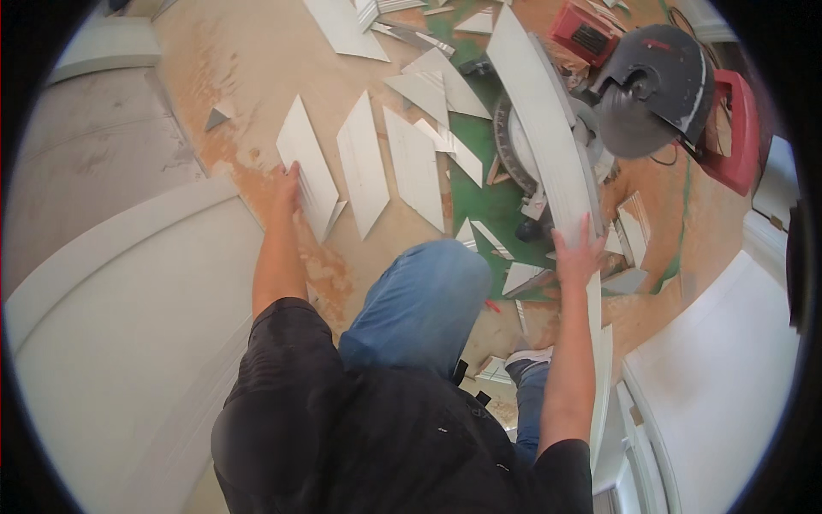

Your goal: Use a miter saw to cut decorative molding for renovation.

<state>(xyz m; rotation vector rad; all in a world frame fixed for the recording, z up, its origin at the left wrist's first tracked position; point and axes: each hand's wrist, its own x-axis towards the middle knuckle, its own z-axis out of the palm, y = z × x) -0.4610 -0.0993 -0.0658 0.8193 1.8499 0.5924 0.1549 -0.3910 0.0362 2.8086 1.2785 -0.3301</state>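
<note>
My left hand (pixel 289 185) reaches forward and closes at the left edge of a short white trim piece (pixel 306 158) with slanted ends; part of its grip is hidden. On the right, my right hand (pixel 579 257) grips a long white trim board (pixel 541 111), thumb and fingers on either side of its face. That board lies across the base of a miter saw (pixel 659 73) and runs back past my right forearm. The saw's round blade (pixel 632 124) stands to the right of the board. Two similar angled pieces, a middle one (pixel 363 163) and a right one (pixel 414 167), lie beside the left-hand piece.
White offcuts (pixel 522 278) lie scattered around the saw on a green sheet (pixel 475 201) and the dusty tan floor covering (pixel 248 51). A white panel (pixel 111 343) borders the left side. My bent knee (pixel 419 300) is between my arms.
</note>
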